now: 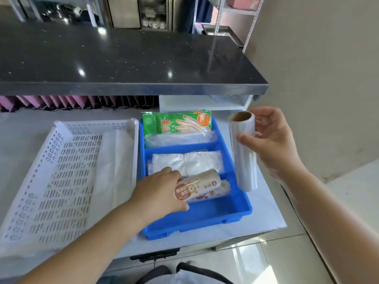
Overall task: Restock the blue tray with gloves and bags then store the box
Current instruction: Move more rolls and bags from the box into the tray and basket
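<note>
The blue tray [215, 214] sits on the white counter and has three compartments. Its far compartment holds a green glove packet [176, 123] above a clear plastic packet [180, 138]. Flat white bags [186, 163] lie in the middle compartment. In the near compartment my left hand [159, 193] grips a labelled bag roll [199, 187], which lies against a second roll [221, 190]. My right hand [270, 140] holds a clear film roll [245, 152] with a cardboard core upright, just beyond the tray's right wall.
A white perforated box [41, 181] lies to the left of the tray with a white plastic sheet [114, 160] inside. A dark raised countertop [123, 58] overhangs the back. Metal shelving [235, 13] stands behind. The counter's front edge is near my body.
</note>
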Demonstrator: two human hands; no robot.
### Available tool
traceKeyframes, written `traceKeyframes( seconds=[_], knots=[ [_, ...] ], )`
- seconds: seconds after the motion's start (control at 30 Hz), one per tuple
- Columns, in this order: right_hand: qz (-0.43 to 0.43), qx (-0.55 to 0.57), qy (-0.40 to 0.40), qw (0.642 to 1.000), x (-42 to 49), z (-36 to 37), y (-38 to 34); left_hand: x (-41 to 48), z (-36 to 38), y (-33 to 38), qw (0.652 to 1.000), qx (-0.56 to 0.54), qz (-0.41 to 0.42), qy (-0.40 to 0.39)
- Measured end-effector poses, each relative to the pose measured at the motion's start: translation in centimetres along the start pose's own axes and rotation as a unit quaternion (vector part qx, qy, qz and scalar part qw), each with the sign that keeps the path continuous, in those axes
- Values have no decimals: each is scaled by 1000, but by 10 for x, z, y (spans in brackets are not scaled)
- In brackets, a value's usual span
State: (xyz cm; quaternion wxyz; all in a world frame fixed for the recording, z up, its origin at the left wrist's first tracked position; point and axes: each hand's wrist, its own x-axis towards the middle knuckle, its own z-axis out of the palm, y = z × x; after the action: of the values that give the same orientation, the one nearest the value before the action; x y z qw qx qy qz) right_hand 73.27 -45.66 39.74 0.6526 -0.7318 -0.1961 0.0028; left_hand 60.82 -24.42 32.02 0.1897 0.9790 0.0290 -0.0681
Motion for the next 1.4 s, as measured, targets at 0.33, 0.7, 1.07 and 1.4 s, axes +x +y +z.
traceKeyframes(
  seconds=[0.33,0.7,1.07,1.4],
  knots=[
    [15,-21,32,999,-6,-10,15,21,51,28,993,41,106,-19],
    [9,-38,-8,999,2,-4,14,27,66,27,992,-86,94,-8],
    [-136,-402,-285,859,-36,80,21,-11,-6,-40,986,53,33,153],
    [-188,-460,-408,766,-61,120,70,-25,-3,-64,984,-5,-38,176]
  ],
)
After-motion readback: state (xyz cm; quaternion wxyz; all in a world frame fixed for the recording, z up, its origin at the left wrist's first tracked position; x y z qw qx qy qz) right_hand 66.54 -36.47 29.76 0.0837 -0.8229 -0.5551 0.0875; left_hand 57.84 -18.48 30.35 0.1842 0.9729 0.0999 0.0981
